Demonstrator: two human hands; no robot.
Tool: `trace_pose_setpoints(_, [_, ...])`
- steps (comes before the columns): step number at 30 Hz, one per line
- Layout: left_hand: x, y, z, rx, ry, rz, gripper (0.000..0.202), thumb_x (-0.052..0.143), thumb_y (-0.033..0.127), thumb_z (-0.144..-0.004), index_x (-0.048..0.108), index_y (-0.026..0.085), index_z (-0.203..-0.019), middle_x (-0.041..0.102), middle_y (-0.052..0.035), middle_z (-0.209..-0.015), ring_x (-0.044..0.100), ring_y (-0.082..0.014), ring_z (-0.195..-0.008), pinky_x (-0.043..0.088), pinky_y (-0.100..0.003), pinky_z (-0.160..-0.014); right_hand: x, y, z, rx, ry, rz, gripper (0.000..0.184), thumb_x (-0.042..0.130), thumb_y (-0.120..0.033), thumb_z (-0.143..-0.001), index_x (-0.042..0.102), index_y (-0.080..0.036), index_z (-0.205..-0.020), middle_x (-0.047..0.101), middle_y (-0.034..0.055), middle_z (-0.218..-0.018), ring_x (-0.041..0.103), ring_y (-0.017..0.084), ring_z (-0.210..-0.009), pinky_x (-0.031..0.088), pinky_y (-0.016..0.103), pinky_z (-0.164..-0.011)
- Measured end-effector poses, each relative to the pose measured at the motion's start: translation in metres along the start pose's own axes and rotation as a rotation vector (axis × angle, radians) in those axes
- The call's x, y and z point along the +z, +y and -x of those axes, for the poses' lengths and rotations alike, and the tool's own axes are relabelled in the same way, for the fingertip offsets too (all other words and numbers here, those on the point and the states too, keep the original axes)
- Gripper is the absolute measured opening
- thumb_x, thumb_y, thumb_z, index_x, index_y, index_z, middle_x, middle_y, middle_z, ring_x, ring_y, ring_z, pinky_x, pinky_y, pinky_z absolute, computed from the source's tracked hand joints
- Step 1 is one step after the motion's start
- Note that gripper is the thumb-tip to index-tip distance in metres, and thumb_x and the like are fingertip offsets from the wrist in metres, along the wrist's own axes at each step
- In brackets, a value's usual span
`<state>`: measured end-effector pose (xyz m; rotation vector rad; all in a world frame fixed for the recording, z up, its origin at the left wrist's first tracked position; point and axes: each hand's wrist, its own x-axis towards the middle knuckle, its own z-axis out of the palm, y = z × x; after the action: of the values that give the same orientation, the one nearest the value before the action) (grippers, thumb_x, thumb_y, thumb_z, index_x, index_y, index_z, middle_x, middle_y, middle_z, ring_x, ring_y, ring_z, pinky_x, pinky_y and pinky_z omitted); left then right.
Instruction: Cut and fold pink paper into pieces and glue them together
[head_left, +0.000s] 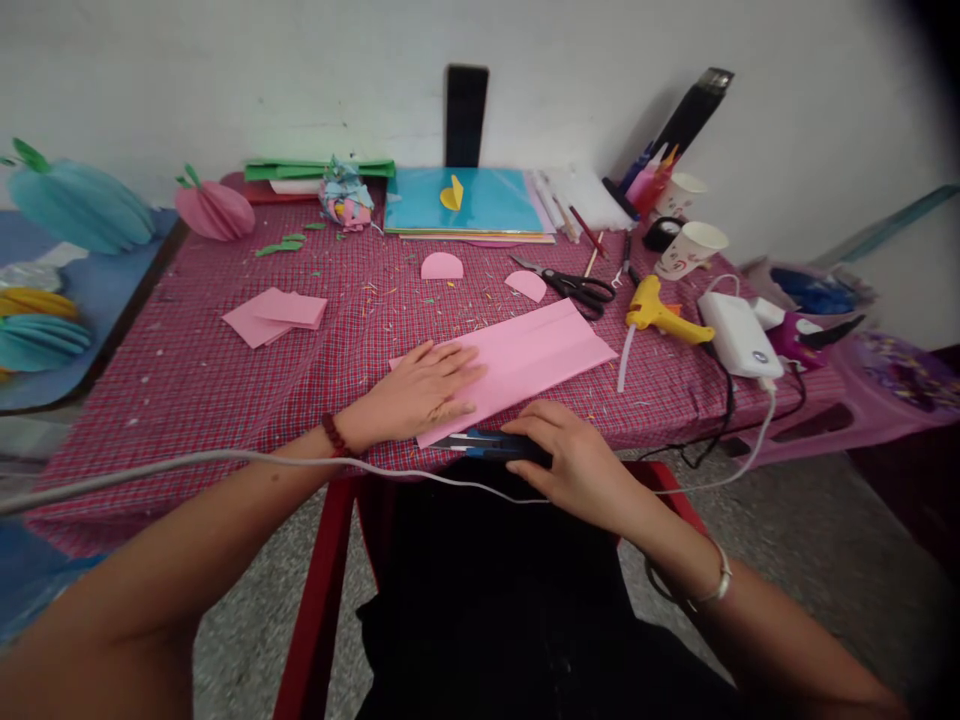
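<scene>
My left hand [420,392] lies flat with fingers stretched out on the near left part of a folded pink paper sheet [525,360] on the red checked tablecloth [210,390]. At the table's front edge my right hand [570,455] curls over a dark blue-and-black tool [480,443], perhaps a cutter, which lies just under the sheet's near edge. Two pink half-circles [442,266] [527,284] rest farther back.
Black scissors [577,286], a yellow glue gun [664,312], a white adapter [739,333] with cables, paper cups [694,247], stacked coloured paper [465,203], folded pink pieces [274,314] and paper-fruit models [214,208] surround the sheet. A grey cable [225,458] crosses my left forearm.
</scene>
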<state>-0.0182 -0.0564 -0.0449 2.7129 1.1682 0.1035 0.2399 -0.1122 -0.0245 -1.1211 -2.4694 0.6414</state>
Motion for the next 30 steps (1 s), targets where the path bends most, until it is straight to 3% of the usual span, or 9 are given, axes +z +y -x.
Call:
trace_pose_setpoints(4, [0.001, -0.002, 0.000, 0.008, -0.009, -0.013, 0.061, 0.024, 0.057, -0.099, 0.034, 0.025, -0.150, 0.030, -0.0065, -0.161, 0.022, -0.0230, -0.149, 0.014, -0.047, -0.120, -0.001, -0.012, 0.001, -0.001, -0.042, -0.031, 0.027, 0.070, -0.016, -0.082, 0.066, -0.018, -0.108, 0.064, 0.0083, -0.105, 0.059, 0.023, -0.099, 0.051, 0.039, -0.089])
trace_pose_setpoints(8, [0.004, -0.005, 0.000, 0.024, 0.012, -0.037, 0.060, 0.029, 0.056, -0.099, 0.037, 0.024, -0.150, 0.035, -0.0070, -0.159, 0.027, -0.0244, -0.147, 0.017, -0.048, -0.120, -0.023, -0.003, 0.021, 0.006, -0.076, -0.137, 0.028, 0.069, -0.017, -0.082, 0.065, -0.022, -0.109, 0.064, 0.0051, -0.104, 0.061, 0.020, -0.099, 0.051, 0.035, -0.089])
trace_pose_setpoints(11, [0.005, -0.003, 0.000, 0.041, 0.099, -0.084, 0.058, 0.035, 0.054, -0.098, 0.044, 0.022, -0.146, 0.037, -0.0100, -0.157, 0.029, -0.0289, -0.146, 0.022, -0.051, -0.118, -0.051, 0.032, 0.042, 0.118, 0.197, -0.101, 0.026, 0.068, -0.023, -0.085, 0.063, -0.023, -0.110, 0.065, 0.0055, -0.102, 0.062, 0.021, -0.095, 0.051, 0.038, -0.086])
trace_pose_setpoints(13, [0.003, 0.002, 0.002, 0.066, 0.206, -0.132, 0.054, 0.042, 0.052, -0.096, 0.054, 0.019, -0.137, 0.043, -0.0137, -0.152, 0.034, -0.0330, -0.142, 0.025, -0.055, -0.115, -0.069, 0.065, 0.054, 0.280, 0.399, 0.052, 0.024, 0.065, -0.025, -0.086, 0.063, -0.022, -0.110, 0.065, 0.0074, -0.099, 0.062, 0.023, -0.092, 0.051, 0.041, -0.083])
trace_pose_setpoints(17, [-0.002, 0.009, 0.004, 0.177, 0.292, -0.154, 0.024, 0.052, 0.034, -0.095, 0.068, 0.021, -0.107, 0.067, -0.0094, -0.116, 0.057, -0.0265, -0.112, 0.042, -0.044, -0.098, -0.088, 0.125, 0.068, 0.452, 0.507, 0.302, 0.029, 0.060, -0.023, -0.086, 0.063, -0.015, -0.114, 0.065, 0.0161, -0.106, 0.062, 0.031, -0.100, 0.050, 0.050, -0.087])
trace_pose_setpoints(21, [-0.001, 0.006, 0.003, 0.280, 0.234, -0.103, 0.021, 0.049, 0.026, -0.096, 0.069, 0.022, -0.090, 0.069, -0.0043, -0.092, 0.061, -0.0209, -0.087, 0.045, -0.037, -0.080, -0.085, 0.145, 0.075, 0.469, 0.488, 0.389, 0.030, 0.063, -0.022, -0.082, 0.064, -0.018, -0.112, 0.065, 0.0131, -0.103, 0.061, 0.033, -0.099, 0.050, 0.057, -0.087])
trace_pose_setpoints(25, [0.003, 0.000, 0.003, 0.303, 0.231, -0.076, 0.021, 0.047, 0.023, -0.095, 0.069, 0.023, -0.094, 0.069, -0.0033, -0.089, 0.061, -0.0206, -0.084, 0.044, -0.036, -0.078, -0.083, 0.128, 0.065, 0.382, 0.498, 0.496, 0.031, 0.062, -0.021, -0.084, 0.063, -0.023, -0.115, 0.063, 0.0136, -0.111, 0.059, 0.034, -0.106, 0.048, 0.058, -0.088])
trace_pose_setpoints(27, [0.002, 0.000, 0.004, 0.297, 0.213, -0.039, 0.019, 0.049, 0.021, -0.095, 0.068, 0.024, -0.097, 0.069, -0.0021, -0.091, 0.062, -0.0199, -0.086, 0.044, -0.035, -0.080, -0.083, 0.118, 0.049, 0.249, 0.422, 0.451, 0.035, 0.060, -0.017, -0.085, 0.060, -0.023, -0.120, 0.063, 0.0130, -0.117, 0.059, 0.032, -0.110, 0.048, 0.053, -0.091])
trace_pose_setpoints(30, [-0.005, 0.007, 0.004, 0.252, 0.188, 0.033, 0.018, 0.049, 0.022, -0.095, 0.066, 0.025, -0.099, 0.069, -0.0012, -0.094, 0.062, -0.0191, -0.090, 0.044, -0.034, -0.081, -0.081, 0.112, 0.019, 0.060, 0.200, 0.447, 0.042, 0.052, -0.007, -0.087, 0.058, -0.021, -0.126, 0.061, 0.0117, -0.128, 0.055, 0.029, -0.119, 0.043, 0.050, -0.099])
